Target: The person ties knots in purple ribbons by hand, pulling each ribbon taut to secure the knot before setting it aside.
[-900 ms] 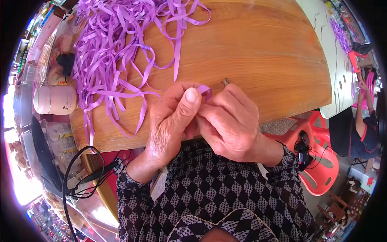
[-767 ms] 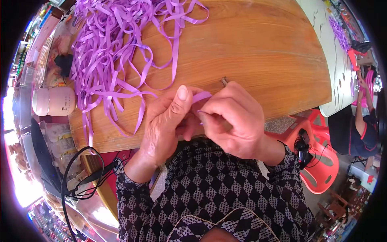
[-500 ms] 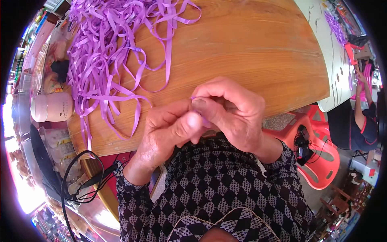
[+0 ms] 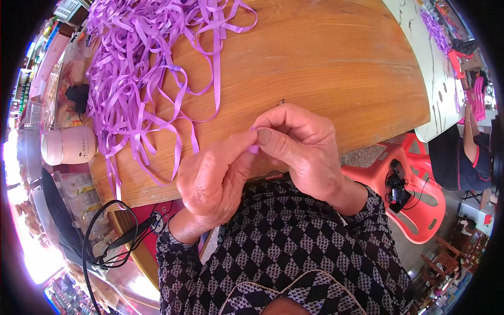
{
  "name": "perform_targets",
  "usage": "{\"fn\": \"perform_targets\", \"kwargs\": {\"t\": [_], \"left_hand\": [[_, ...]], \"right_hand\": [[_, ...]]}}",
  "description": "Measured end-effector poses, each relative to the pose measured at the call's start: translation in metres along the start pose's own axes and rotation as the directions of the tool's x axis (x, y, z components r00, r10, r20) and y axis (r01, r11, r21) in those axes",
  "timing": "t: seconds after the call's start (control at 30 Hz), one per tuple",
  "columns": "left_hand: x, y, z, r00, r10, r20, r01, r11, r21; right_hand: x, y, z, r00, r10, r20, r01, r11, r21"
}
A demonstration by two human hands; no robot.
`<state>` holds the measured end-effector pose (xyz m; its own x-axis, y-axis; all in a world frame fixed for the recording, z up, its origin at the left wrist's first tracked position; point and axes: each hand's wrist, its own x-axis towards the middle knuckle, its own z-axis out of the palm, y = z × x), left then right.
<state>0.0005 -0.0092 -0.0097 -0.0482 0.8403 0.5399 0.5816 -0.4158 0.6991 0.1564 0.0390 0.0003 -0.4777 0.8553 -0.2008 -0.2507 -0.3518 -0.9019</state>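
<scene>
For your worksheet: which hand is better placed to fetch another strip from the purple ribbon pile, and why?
Probably the left hand: the purple ribbon pile lies on its side of the wooden table, while the right hand sits farther away.

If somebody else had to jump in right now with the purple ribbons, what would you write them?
Left hand: thumb and fingers pinch a small purple ribbon piece, grip shut.
Right hand: fingertips pinch the same piece from the other side, above the near edge of the wooden table.
Pile of loose purple ribbon strips lies at the table's far left, untouched.
Done: one piece is in hand, and what has been done to it is hidden. Left: probably the whole pile.
</scene>
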Motion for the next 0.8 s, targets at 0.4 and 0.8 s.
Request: {"fn": "perform_targets", "kwargs": {"t": [0.4,0.8], "left_hand": [[0.014,0.004,-0.018,0.72,-0.519,0.461,0.678,0.669,-0.305],[0.02,-0.005,-0.012,0.555,-0.48,0.68,0.805,0.103,-0.584]], "right_hand": [[-0.002,0.011,-0.002,0.976,-0.217,-0.012,0.213,0.966,-0.147],[-0.003,0.012,-0.018,0.948,-0.309,0.078,0.318,0.905,-0.281]]}}
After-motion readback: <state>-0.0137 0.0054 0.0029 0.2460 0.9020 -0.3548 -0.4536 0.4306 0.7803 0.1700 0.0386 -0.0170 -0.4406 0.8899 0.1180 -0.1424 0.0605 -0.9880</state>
